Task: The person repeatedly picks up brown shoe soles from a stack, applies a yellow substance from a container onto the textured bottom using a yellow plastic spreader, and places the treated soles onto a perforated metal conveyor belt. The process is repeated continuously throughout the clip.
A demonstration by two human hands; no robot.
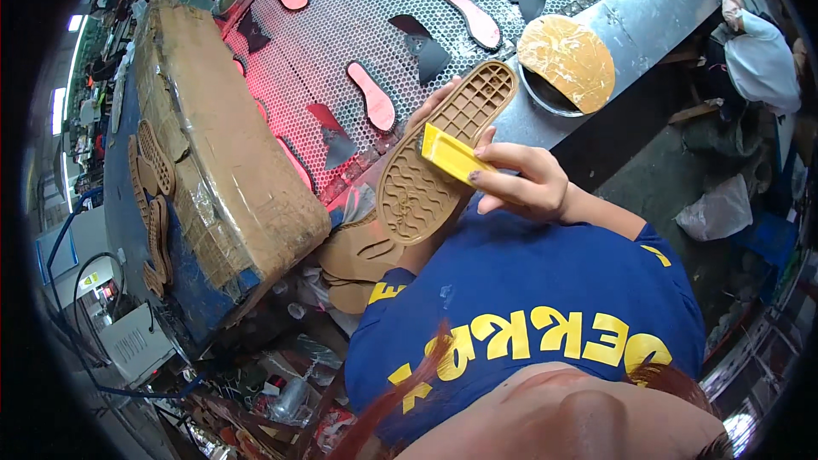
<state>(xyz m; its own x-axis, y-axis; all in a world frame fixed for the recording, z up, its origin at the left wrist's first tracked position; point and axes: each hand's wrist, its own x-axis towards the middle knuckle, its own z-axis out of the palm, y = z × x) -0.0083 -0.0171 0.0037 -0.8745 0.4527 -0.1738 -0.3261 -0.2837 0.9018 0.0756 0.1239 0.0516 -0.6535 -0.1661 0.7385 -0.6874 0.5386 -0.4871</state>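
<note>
A tan rubber shoe sole (423, 198) is held up in front of my chest, its grid-patterned heel end pointing away and its wavy-ribbed forefoot nearer me. My left hand (431, 104) grips it from behind along its left edge; most of that hand is hidden under the sole. In my right hand (530, 181) is a flat yellow tool (452, 154) with a slanted pale edge, pinched between thumb and fingers. The tool lies over the middle of the sole; whether it touches cannot be told. More tan soles (362, 253) are stacked below it, beside my left arm.
Ahead runs a perforated metal conveyor (477, 60) under reddish light, carrying pink-topped insoles (371, 95) and black shoe pieces (421, 48). A round pot with a tan, smeared lid (567, 62) stands on the metal ledge. At left are a cardboard box (217, 136) and more soles (153, 158). Another person (758, 60) works at far right.
</note>
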